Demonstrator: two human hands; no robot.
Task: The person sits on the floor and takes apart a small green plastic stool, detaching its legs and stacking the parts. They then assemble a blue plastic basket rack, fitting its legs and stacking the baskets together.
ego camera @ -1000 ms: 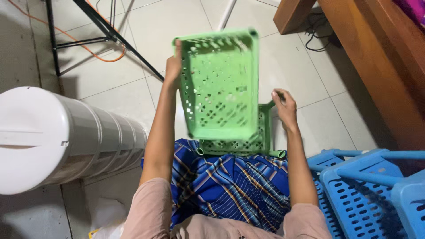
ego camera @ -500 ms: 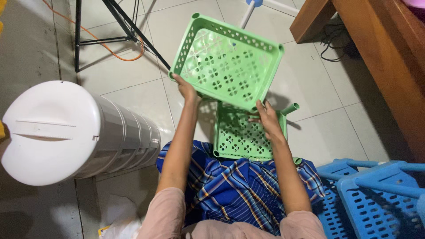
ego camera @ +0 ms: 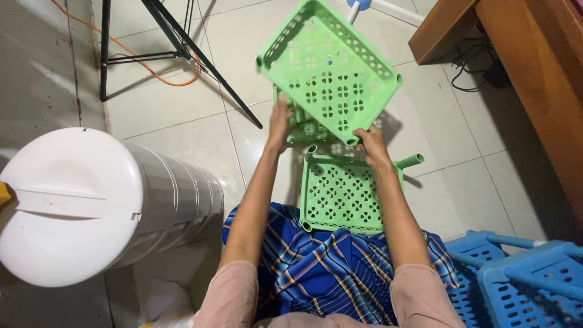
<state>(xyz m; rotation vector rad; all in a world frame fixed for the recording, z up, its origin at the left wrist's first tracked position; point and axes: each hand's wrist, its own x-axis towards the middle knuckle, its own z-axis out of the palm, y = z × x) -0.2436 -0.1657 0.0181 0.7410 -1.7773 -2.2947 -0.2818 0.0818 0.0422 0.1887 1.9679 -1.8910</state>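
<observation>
Fingers of my left hand [ego camera: 280, 124] and right hand [ego camera: 371, 146] clamp upper green tray [ego camera: 331, 70] near edge; tray tilted, lower green tray [ego camera: 343, 194] directly nearer.

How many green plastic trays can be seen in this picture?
2. One green tray is held tilted above the floor by the left hand and the right hand. The other green tray lies flat below it, by the person's lap. More may be hidden behind.
</observation>
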